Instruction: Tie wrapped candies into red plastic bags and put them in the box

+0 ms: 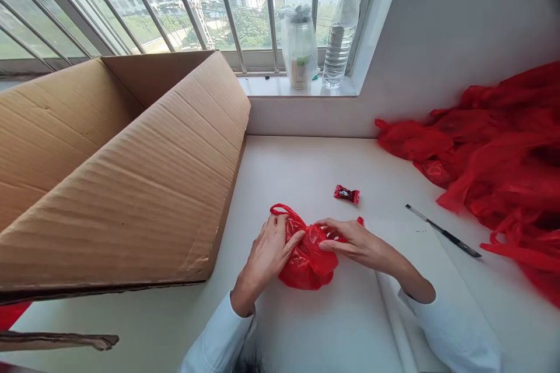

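Note:
A crumpled red plastic bag lies bunched on the white table in front of me, one handle loop sticking up at its far left. My left hand presses on its left side, thumb across the top and fingers closed on the plastic. From the right, my right hand pinches the bag's upper right part between thumb and fingers. Whatever the bag contains is hidden by the red plastic. Just beyond the bag sits a small wrapped candy, dark red with a black label.
An open cardboard box fills the left side. To the right lie a slim utility knife and a heap of red plastic bags. A water bottle and a bagged jar stand on the sill of the barred window.

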Motion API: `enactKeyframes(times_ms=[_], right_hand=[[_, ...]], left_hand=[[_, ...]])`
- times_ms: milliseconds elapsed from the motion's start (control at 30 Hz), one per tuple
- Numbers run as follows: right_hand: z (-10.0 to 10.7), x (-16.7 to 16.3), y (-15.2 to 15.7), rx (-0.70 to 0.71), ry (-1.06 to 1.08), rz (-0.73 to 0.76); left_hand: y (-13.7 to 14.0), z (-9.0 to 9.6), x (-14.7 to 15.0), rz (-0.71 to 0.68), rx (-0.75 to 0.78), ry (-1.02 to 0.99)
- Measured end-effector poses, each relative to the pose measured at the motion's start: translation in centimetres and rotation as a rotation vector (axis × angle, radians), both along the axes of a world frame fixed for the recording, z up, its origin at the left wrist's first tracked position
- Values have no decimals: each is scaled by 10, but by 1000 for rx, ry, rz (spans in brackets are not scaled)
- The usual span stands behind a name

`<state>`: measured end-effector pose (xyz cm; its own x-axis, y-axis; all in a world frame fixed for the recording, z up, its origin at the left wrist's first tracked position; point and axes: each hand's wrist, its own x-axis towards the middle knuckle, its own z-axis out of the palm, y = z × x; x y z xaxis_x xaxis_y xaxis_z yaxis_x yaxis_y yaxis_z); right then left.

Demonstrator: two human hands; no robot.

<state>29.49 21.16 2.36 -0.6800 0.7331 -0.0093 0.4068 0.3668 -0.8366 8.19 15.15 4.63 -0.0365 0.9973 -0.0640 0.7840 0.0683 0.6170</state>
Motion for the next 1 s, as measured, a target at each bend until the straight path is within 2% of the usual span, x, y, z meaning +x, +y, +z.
enactKeyframes(times_ms=[67, 133, 233, 300, 400, 500, 667, 867, 1000], right_hand=[[-2, -11, -5, 16, 34, -7], [1, -19, -8, 68, 86, -80], [8, -19, -7, 187, 180, -197], [12, -13, -4, 262, 211, -202], [13, 3, 4, 302, 172, -128], [12, 15, 10, 290, 111, -122], [5, 2, 10, 296, 76, -210], [-11, -36, 6, 304, 36, -219], [-5, -23, 12, 223, 24, -236]], left_hand=[[3, -2, -5, -33, 3, -36], [5, 1, -9, -44, 55, -83], [3, 14, -10, 9, 208, -110], [-2, 22, -9, 5, 289, -96], [-15, 26, -8, -163, 250, -69], [-23, 22, -11, -292, 156, -27], [-4, 14, -9, -195, 231, 46], [30, -3, 3, -273, 250, 118], [27, -9, -2, -228, 258, 121]])
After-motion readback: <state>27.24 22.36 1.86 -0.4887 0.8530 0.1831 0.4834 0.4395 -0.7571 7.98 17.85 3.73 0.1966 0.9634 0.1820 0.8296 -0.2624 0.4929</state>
